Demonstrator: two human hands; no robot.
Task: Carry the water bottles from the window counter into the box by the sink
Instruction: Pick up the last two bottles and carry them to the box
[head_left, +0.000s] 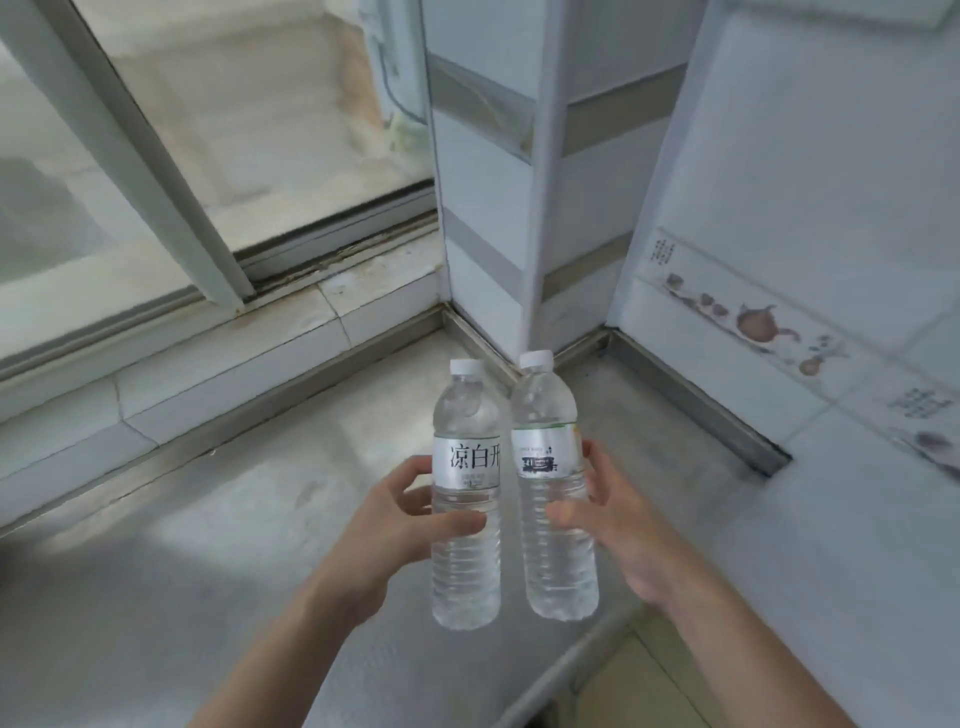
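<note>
Your pale grey, glossy stone worktop (218, 519) under the window.
It runs into the tiled corner, edged by a dull metal strip; you'll see faint smudges on it.

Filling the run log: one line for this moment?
left hand: holds left bottle | right hand: holds right bottle | both lifted above counter | box: unseen

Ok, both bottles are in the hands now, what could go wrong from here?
The right hand grips the clear green-labelled bottle loosely, fingers half spread, so it might slip. It almost touches the clear white-labelled bottle in the left hand; a knock could loosen either. The box is out of view.
</note>
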